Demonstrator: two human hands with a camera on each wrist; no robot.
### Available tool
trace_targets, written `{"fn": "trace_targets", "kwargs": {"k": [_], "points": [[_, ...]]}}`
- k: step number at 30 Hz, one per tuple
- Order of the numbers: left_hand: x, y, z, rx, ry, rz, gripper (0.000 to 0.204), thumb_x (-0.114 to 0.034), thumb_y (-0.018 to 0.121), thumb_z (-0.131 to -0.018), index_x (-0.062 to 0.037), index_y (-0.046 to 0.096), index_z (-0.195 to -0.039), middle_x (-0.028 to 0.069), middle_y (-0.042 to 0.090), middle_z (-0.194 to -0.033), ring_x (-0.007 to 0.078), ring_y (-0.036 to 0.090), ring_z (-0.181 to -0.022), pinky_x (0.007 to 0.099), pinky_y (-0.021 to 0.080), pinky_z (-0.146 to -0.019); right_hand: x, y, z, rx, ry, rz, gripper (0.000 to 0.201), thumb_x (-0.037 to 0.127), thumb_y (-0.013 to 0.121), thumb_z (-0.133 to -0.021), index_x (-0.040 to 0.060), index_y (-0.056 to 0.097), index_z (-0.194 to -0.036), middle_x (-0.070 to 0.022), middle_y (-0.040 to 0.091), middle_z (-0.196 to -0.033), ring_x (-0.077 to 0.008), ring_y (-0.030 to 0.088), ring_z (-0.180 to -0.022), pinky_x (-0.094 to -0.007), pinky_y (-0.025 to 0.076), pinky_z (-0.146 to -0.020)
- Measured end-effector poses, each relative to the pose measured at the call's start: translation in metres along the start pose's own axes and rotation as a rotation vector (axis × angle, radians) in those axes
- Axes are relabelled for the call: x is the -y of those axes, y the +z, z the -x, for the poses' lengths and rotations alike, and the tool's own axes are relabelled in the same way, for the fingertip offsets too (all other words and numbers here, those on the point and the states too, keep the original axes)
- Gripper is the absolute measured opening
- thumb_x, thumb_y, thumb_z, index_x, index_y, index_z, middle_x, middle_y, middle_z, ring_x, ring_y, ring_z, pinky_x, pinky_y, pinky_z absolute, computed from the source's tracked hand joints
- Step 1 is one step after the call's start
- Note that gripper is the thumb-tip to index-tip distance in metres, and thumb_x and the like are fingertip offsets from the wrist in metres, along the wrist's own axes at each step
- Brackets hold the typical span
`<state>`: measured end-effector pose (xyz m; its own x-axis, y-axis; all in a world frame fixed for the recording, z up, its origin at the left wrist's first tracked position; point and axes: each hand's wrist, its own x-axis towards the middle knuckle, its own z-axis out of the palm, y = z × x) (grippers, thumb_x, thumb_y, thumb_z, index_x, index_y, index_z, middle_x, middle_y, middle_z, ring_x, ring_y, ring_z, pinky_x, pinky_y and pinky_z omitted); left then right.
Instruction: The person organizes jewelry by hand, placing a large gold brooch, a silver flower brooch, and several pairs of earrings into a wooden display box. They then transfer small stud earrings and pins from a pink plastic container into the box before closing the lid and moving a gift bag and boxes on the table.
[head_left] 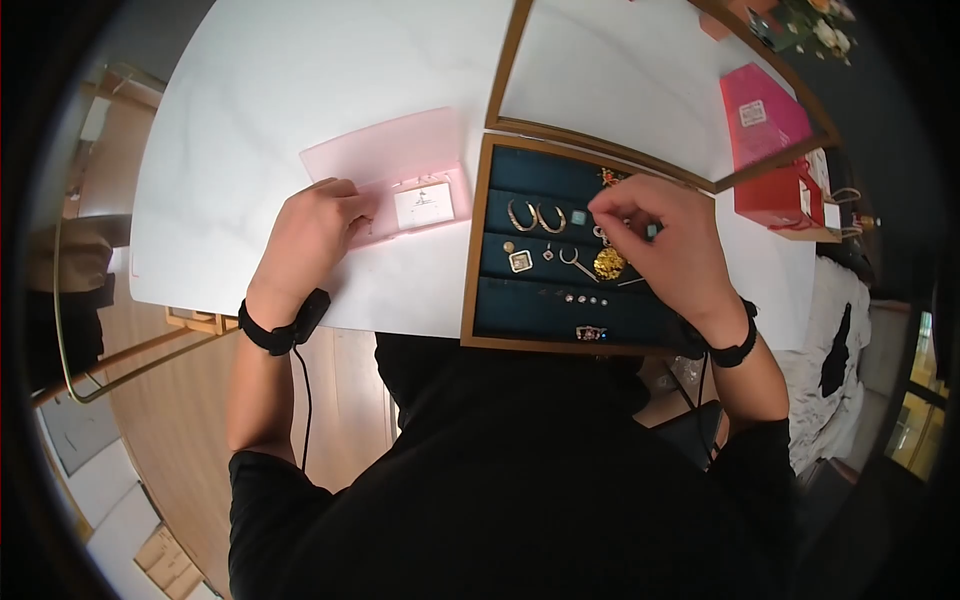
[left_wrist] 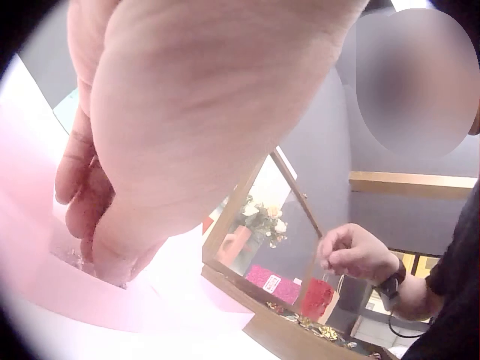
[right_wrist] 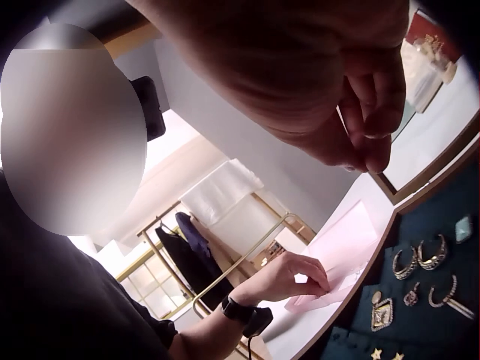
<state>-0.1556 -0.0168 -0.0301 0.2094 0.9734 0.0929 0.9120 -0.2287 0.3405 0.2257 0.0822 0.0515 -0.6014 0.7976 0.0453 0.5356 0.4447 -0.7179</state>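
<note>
My left hand (head_left: 308, 232) reaches into the open pink box (head_left: 462, 192), thumb and fingers close together at its left end. A small shiny piece (left_wrist: 77, 260) lies by those fingertips; I cannot tell if they pinch it. Over the wooden jewellery case (head_left: 474, 250), my right hand (head_left: 668, 240) hovers with curled fingers, thumb and forefinger tips meeting, nothing visible between them. Below it, on dark teal rows, are hoop earrings (head_left: 552, 218), a turquoise square stud (head_left: 579, 217), a gold round piece (head_left: 609, 263) and a square pendant-like earring (head_left: 520, 261). My right hand covers part of the rows.
A white card (head_left: 425, 206) lies in the pink box. The case's glass lid (head_left: 620, 70) stands open at the back. To the right are a pink package (head_left: 765, 115) and a red bag (head_left: 770, 200), with flowers (head_left: 828, 38) behind. Everything sits on a white table (head_left: 230, 120).
</note>
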Motion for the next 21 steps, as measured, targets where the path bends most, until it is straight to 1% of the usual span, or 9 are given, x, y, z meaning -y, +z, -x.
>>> {"fn": "trace_targets", "kwargs": {"k": [2, 4, 6, 7, 9, 12, 16, 19, 21], "points": [[-0.004, -0.002, -0.001, -0.001, 0.002, -0.007, 0.011, 0.0, 0.08, -0.085, -0.0015, 0.074, -0.093, 0.0123, 0.07, -0.088, 0.0344, 0.069, -0.082, 0.0444, 0.058, -0.073, -0.011, -0.006, 0.02, -0.022, 0.048, -0.021, 0.01, 0.001, 0.08, -0.097, 0.0041, 0.08, -0.107, -0.0055, 0.079, -0.096, -0.0145, 0.069, -0.073, -0.0282, 0.053, -0.064], [-0.008, -0.005, -0.005, -0.004, 0.002, -0.011, 0.009, 0.0, 0.08, -0.085, -0.0017, 0.074, -0.092, 0.0129, 0.069, -0.086, 0.0352, 0.068, -0.079, 0.0449, 0.056, -0.071, -0.02, -0.007, 0.037, -0.06, 0.056, -0.044, 0.01, 0.001, 0.08, -0.098, 0.0039, 0.08, -0.107, -0.0056, 0.079, -0.096, -0.0143, 0.068, -0.072, -0.0281, 0.053, -0.064], [-0.01, -0.008, -0.008, 0.045, 0.001, 0.081, 0.008, 0.002, 0.078, -0.086, -0.0001, 0.073, -0.092, 0.0148, 0.068, -0.087, 0.0368, 0.067, -0.076, 0.0456, 0.055, -0.07, -0.026, -0.008, 0.053, -0.093, 0.067, -0.066, 0.009, 0.001, 0.08, -0.098, 0.0037, 0.08, -0.107, -0.0058, 0.079, -0.096, -0.0141, 0.067, -0.071, -0.0281, 0.053, -0.064], [-0.009, -0.008, -0.01, 0.049, 0.009, 0.072, 0.008, 0.002, 0.078, -0.086, -0.0001, 0.073, -0.092, 0.0148, 0.068, -0.087, 0.0368, 0.067, -0.076, 0.0456, 0.055, -0.07, -0.029, -0.009, 0.059, -0.094, 0.071, -0.076, 0.009, 0.001, 0.08, -0.098, 0.0035, 0.08, -0.107, -0.0059, 0.078, -0.097, -0.014, 0.067, -0.071, -0.0279, 0.053, -0.064], [-0.004, -0.008, -0.014, 0.135, -0.029, 0.112, 0.009, 0.004, 0.077, -0.086, 0.0007, 0.072, -0.092, 0.0158, 0.068, -0.087, 0.0375, 0.066, -0.075, 0.0455, 0.053, -0.07, -0.033, -0.009, 0.071, -0.105, 0.073, -0.091, 0.01, 0.0, 0.08, -0.098, 0.0033, 0.08, -0.107, -0.006, 0.078, -0.097, -0.0138, 0.067, -0.071, -0.0278, 0.053, -0.064], [-0.003, -0.007, -0.019, 0.146, -0.041, 0.136, 0.007, 0.005, 0.076, -0.085, 0.0015, 0.071, -0.09, 0.016, 0.068, -0.086, 0.0376, 0.066, -0.076, 0.0449, 0.053, -0.069, -0.038, -0.008, 0.085, -0.08, 0.119, -0.127, 0.01, 0.0, 0.08, -0.098, 0.0034, 0.08, -0.108, -0.0061, 0.078, -0.098, -0.0134, 0.068, -0.072, -0.0275, 0.053, -0.064], [-0.007, -0.009, -0.021, 0.137, -0.033, 0.133, 0.007, 0.005, 0.076, -0.085, 0.001, 0.071, -0.088, 0.0159, 0.069, -0.087, 0.0374, 0.067, -0.076, 0.0439, 0.053, -0.069, -0.043, -0.003, 0.098, -0.099, 0.118, -0.163, 0.009, 0.001, 0.08, -0.099, 0.0028, 0.08, -0.108, -0.0063, 0.078, -0.098, -0.0136, 0.069, -0.073, -0.0275, 0.053, -0.064], [-0.006, -0.01, -0.022, 0.142, 0.005, 0.062, 0.007, 0.005, 0.076, -0.085, 0.0004, 0.072, -0.089, 0.0151, 0.071, -0.087, 0.0364, 0.068, -0.076, 0.0433, 0.054, -0.069, -0.043, -0.001, 0.103, -0.093, 0.131, -0.18, 0.009, 0.001, 0.079, -0.1, 0.0026, 0.079, -0.109, -0.0065, 0.078, -0.098, -0.014, 0.069, -0.073, -0.0275, 0.054, -0.065], [-0.007, -0.011, -0.02, 0.144, -0.026, 0.066, 0.009, 0.007, 0.077, -0.086, 0.0022, 0.075, -0.094, 0.0141, 0.074, -0.091, 0.0324, 0.072, -0.079, 0.0389, 0.058, -0.074, -0.043, 0.0, 0.105, -0.08, 0.151, -0.184, 0.009, 0.001, 0.079, -0.1, 0.0026, 0.079, -0.109, -0.0065, 0.078, -0.098, -0.0142, 0.07, -0.074, -0.0275, 0.054, -0.065]]}}
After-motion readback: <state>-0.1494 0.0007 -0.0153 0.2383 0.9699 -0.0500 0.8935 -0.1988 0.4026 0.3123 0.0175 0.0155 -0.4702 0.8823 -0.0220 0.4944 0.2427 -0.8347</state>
